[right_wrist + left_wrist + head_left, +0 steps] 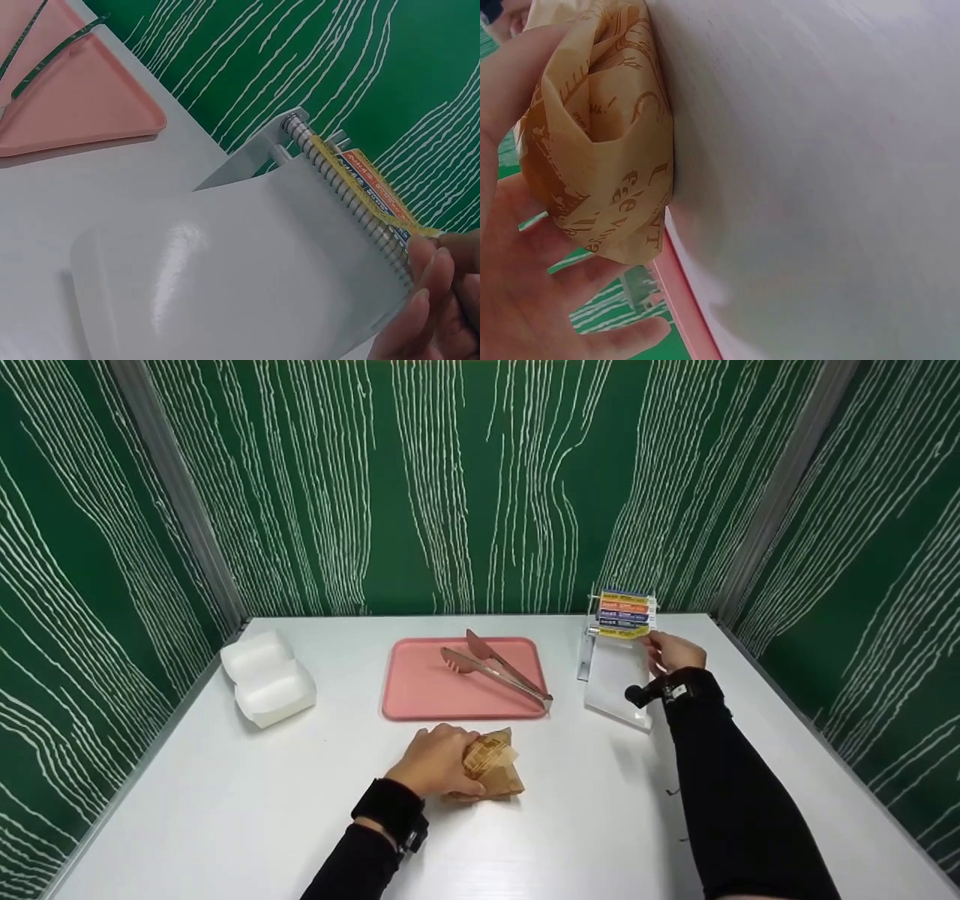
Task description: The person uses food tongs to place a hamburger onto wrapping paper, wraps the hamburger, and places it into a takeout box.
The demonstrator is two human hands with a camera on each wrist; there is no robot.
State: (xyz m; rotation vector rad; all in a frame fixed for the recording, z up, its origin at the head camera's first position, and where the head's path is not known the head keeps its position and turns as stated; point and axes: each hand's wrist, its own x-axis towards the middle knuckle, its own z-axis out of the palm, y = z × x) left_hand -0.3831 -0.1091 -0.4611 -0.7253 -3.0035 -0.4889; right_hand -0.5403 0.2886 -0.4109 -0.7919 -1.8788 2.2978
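Observation:
My left hand grips a bundle wrapped in printed brown paper on the white table, in front of the tray. In the left wrist view the thumb lies along one side of the paper bundle, with the fingers spread on the other; the wrapping hides its contents. At the right, my right hand pinches the edge of a yellow label at the lower end of a strip of coloured labels. That strip hangs over the roller of a label dispenser with a white sloping plate, also seen in the right wrist view.
A pink tray lies in the middle of the table, with metal tongs with pinkish tips across its right part. At the left stands an unlidded white takeaway box. Green walls with white lines enclose the table.

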